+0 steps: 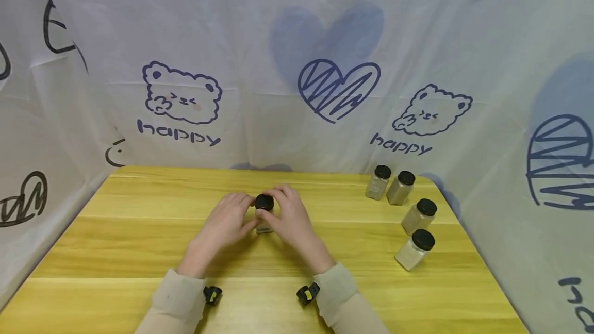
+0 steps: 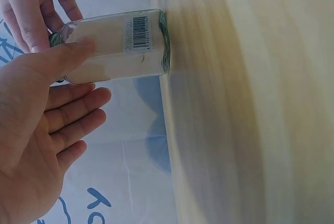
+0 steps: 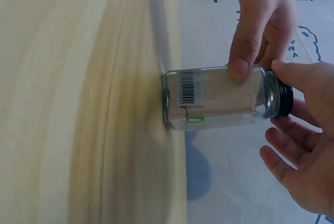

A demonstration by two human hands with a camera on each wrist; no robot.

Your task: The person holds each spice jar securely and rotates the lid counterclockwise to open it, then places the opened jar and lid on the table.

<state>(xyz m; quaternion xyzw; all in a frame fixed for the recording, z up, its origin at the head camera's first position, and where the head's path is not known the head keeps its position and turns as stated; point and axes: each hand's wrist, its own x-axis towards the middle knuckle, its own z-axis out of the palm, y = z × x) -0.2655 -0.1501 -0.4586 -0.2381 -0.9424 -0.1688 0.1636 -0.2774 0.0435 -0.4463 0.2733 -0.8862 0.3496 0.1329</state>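
L hand (image 1: 227,221) is pinching glass jar (image 3: 227,91), R hand (image 1: 293,219) pinching blk lid (image 3: 285,100) above L thumb (image 2: 73,56), jar prob. handling stiff, slick, breakable, best gripped by flat sides.

the head view looks forward and down from above, far enough back to span the yellow wood-grain table (image 1: 125,251) and white printed cloth (image 1: 260,66) behind. both wrist views, near and low, rolled sideways in opposite directions, share the clear square-sided glass jar with a round black lid (image 3: 224,96).
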